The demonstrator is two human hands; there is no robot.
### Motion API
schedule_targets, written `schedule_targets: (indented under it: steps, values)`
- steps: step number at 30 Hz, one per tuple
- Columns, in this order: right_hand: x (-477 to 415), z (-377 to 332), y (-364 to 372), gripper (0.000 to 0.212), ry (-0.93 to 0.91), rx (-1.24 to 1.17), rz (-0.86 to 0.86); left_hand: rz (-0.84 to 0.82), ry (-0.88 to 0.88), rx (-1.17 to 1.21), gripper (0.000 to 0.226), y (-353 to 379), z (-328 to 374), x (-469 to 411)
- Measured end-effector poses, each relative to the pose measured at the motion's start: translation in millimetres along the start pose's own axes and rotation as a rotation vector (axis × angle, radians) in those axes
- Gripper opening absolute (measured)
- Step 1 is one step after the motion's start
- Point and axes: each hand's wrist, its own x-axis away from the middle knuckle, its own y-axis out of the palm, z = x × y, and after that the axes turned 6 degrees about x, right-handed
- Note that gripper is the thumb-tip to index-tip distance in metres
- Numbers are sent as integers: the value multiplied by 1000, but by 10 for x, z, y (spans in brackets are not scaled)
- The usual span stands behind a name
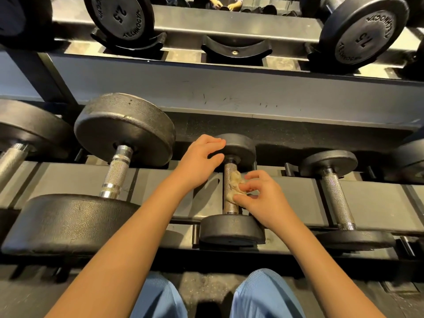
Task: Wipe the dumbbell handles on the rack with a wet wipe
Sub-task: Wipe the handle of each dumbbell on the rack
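Observation:
A small black dumbbell (pixel 231 228) lies on the lower tier of the rack (pixel 229 97), straight ahead of me. Its knurled metal handle (pixel 229 205) points away from me. A crumpled, off-white wet wipe (pixel 234 185) is pressed against the right side of that handle. My right hand (pixel 259 196) pinches the wipe between thumb and fingertips. My left hand (pixel 202 157) rests with relaxed fingers on the dumbbell's far weight head (pixel 241 145), to the left of the handle.
A large dumbbell (pixel 114 175) lies to the left and a small one (pixel 337 193) to the right. The upper tier carries dumbbells marked 2.5 (pixel 119 17) and 7.5 (pixel 362 33), with a vacant cradle (pixel 236 49) between. My knees in blue trousers (pixel 263 294) are below.

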Motion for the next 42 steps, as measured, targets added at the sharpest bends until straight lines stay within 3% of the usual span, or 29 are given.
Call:
schedule_targets:
  steps: [7,10,13,20,27,35,39,42]
  values:
    - [-107,10,33,17,-62,81,99,6,0,-2,42,9,-2,9]
    - [-235,-7,109,20,-46,-14,261,5,2,-7,42,8,-7,10]
    - [-320,-26,144,23,22,-157,310,-3,4,0,43,0,-12,11]
    - [21,119,-5,19,77,-136,-29,17,12,-19,42,27,-34,-2]
    - [-196,61,104,19,94,-264,137,69,39,-78,44,77,-54,70]
    - [46,207,-72,12,114,-140,-215,196,45,-141,45,261,49,165]
    - [211,316,-251,12,147,-145,-13,245,51,-256,47,411,146,237]
    - [322,449,-545,13,169,-74,140,222,167,-356,42,627,296,280]
